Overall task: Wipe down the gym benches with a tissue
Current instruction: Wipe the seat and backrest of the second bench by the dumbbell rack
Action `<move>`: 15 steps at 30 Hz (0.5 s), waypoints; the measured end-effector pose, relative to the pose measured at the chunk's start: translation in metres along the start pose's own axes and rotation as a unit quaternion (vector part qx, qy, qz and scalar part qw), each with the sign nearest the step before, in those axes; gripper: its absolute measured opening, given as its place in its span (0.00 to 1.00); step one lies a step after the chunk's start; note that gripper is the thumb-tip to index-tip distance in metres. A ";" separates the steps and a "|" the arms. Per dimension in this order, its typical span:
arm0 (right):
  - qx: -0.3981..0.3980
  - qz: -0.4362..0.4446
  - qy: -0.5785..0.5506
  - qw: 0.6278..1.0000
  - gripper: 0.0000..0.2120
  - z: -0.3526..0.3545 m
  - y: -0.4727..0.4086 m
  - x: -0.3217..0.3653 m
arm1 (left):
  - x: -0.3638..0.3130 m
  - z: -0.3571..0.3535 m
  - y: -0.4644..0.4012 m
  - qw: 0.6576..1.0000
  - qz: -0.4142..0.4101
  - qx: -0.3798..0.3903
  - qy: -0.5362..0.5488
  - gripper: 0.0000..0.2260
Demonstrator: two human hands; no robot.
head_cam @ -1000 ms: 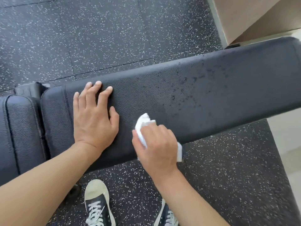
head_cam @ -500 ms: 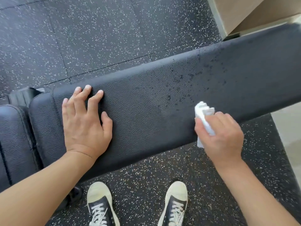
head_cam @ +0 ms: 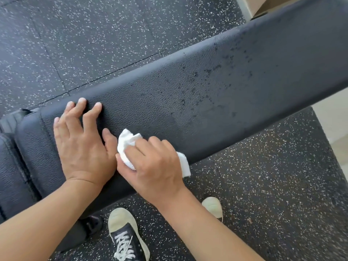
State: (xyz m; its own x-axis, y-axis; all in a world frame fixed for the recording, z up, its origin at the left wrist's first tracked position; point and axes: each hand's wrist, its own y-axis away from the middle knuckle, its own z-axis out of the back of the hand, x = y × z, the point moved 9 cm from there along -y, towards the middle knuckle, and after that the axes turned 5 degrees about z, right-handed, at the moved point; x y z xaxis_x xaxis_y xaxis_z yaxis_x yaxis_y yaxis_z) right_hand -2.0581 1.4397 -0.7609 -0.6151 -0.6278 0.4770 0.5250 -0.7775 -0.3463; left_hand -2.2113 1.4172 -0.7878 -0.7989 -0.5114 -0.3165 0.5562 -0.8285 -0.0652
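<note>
Left hand (head_cam: pixel 82 146) spread flat on the worktop (head_cam: pixel 216 87), likely bracing. Right hand (head_cam: pixel 152 166) at its three o'clock, grip bunched round the white tissue (head_cam: pixel 126 146), pressing it onto the pad's near edge. Wet speckles toward two o'clock, apparently unwiped.

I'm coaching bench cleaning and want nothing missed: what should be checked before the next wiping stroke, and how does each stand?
1. Tissue gripped by the right hand: ok.
2. Tissue touching the bench pad: ok.
3. Left hand flat on the pad, bracing: ok.
4. Left hand clear of the stroke path: not ok, its thumb sits right beside the tissue.
5. Droplets on the pad's right part wiped: not ok, still there.
6. Tissue dry enough: cannot tell.
</note>
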 end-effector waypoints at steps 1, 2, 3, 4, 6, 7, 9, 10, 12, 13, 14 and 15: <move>0.013 0.013 -0.003 1.000 0.15 0.005 0.001 -0.006 | -0.001 0.000 0.000 1.000 -0.005 0.001 -0.004 0.25; 0.021 0.022 0.004 1.000 0.14 0.013 0.003 -0.017 | -0.002 0.000 0.000 1.000 -0.009 0.002 -0.007 0.25; 0.021 0.024 0.019 0.999 0.14 0.023 0.004 -0.033 | -0.002 0.000 0.000 1.000 -0.011 0.003 -0.009 0.25; 0.013 0.019 0.038 0.999 0.14 0.037 0.005 -0.056 | -0.002 0.000 0.000 1.000 -0.010 0.003 -0.009 0.25; -0.015 0.002 0.080 0.997 0.13 0.071 0.007 -0.109 | -0.001 0.000 -0.001 1.000 -0.008 0.004 -0.009 0.25; -0.021 -0.009 0.098 0.995 0.13 0.087 0.008 -0.133 | -0.001 0.000 -0.001 1.000 -0.009 0.005 -0.010 0.25; -0.020 -0.038 0.124 0.991 0.13 0.105 0.010 -0.161 | -0.001 -0.001 -0.001 1.000 -0.014 0.004 -0.012 0.25; -0.020 -0.051 0.130 0.990 0.14 0.105 0.011 -0.163 | -0.001 -0.001 -0.001 1.000 -0.016 0.004 -0.013 0.25; -0.022 -0.061 0.120 0.991 0.15 0.092 0.011 -0.144 | 0.000 -0.002 -0.001 1.000 -0.016 0.005 -0.013 0.25; -0.017 -0.053 0.105 0.993 0.15 0.079 0.008 -0.125 | 0.000 -0.001 -0.001 1.000 -0.013 0.006 -0.012 0.25; -0.010 -0.038 0.090 0.995 0.15 0.063 0.003 -0.103 | 0.000 -0.001 -0.001 1.000 -0.009 0.006 -0.011 0.25; 0.000 -0.023 0.078 0.997 0.15 0.046 -0.002 -0.081 | 0.000 -0.001 -0.001 1.000 -0.007 0.006 -0.012 0.25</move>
State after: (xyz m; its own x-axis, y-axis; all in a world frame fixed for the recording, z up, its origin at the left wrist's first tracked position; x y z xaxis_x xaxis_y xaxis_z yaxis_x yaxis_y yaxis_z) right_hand -1.9828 1.4938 -0.7614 -0.7218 -0.5900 0.3617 0.4942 -0.8053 -0.3274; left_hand -2.2116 1.4180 -0.7884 -0.8114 -0.5055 -0.2936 0.5428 -0.8379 -0.0575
